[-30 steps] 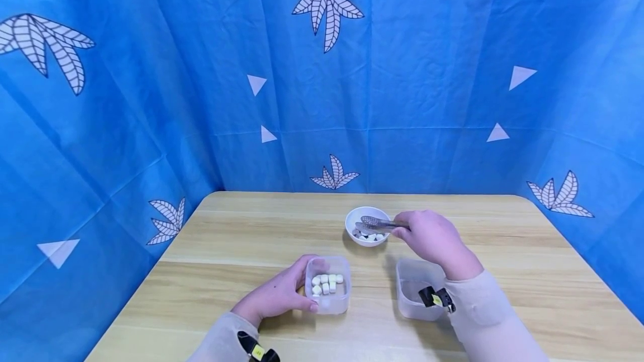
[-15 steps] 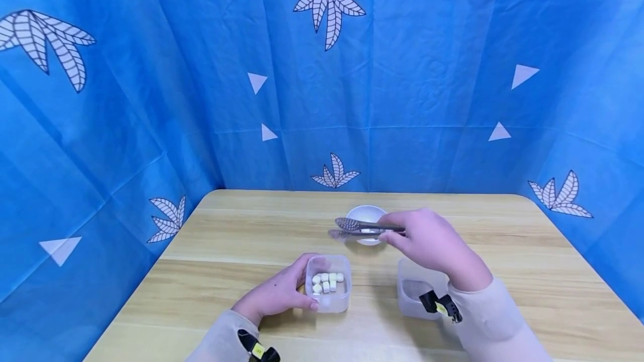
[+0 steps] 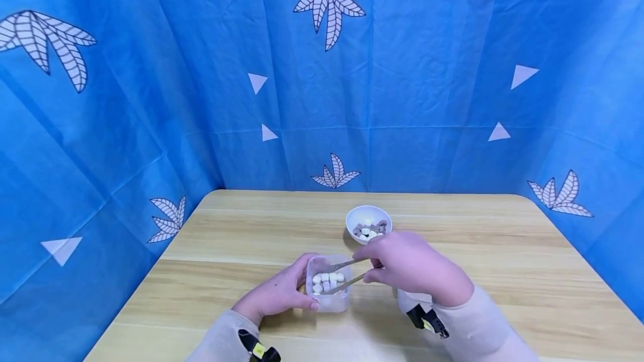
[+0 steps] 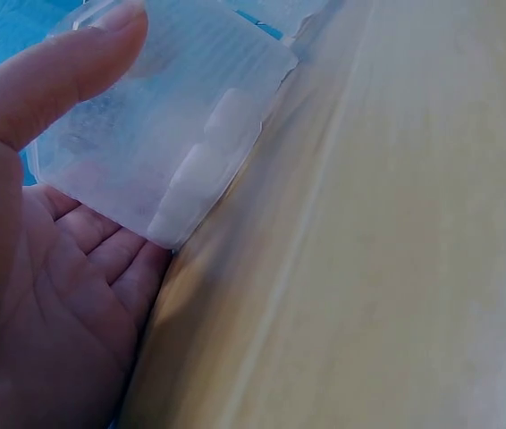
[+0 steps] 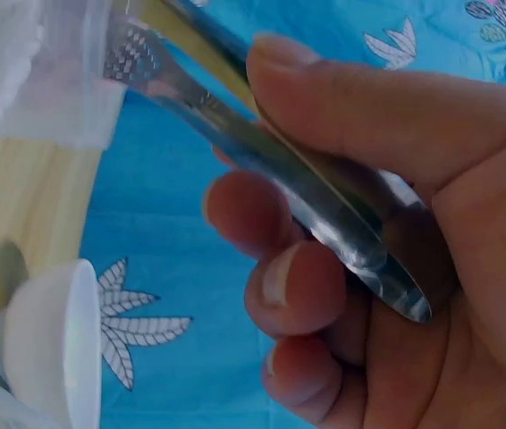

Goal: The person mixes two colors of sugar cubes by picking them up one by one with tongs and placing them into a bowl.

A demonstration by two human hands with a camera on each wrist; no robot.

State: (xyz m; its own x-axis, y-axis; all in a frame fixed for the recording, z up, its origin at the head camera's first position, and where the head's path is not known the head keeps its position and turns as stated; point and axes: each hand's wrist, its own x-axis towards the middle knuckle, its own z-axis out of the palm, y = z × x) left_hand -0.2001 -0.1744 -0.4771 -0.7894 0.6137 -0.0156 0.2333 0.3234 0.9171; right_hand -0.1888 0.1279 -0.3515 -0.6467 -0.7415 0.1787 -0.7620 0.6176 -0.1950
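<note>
My left hand [image 3: 282,292] holds a clear plastic container [image 3: 332,305] on the table, thumb on the near side and fingers round the far side. White marshmallow-like pieces [image 3: 325,279] lie inside it. In my right hand [image 3: 415,264] is a pair of metal tongs [image 5: 253,152], gripped between thumb and fingers. The two tong arms are spread apart, their tips in the left container among the white pieces. Whether a piece sits between the tips cannot be made out. Behind them stands a white bowl [image 3: 369,214] with brown and white pieces.
A second clear plastic container [image 3: 407,299] stands at the right, largely hidden under my right forearm. The wooden table [image 3: 241,228] ends at a blue patterned curtain [image 3: 427,99] behind and at both sides.
My right hand has carried the tongs from the bowl toward me and left, down into the container. The bowl's contents show again. My left hand and its container stay put.
</note>
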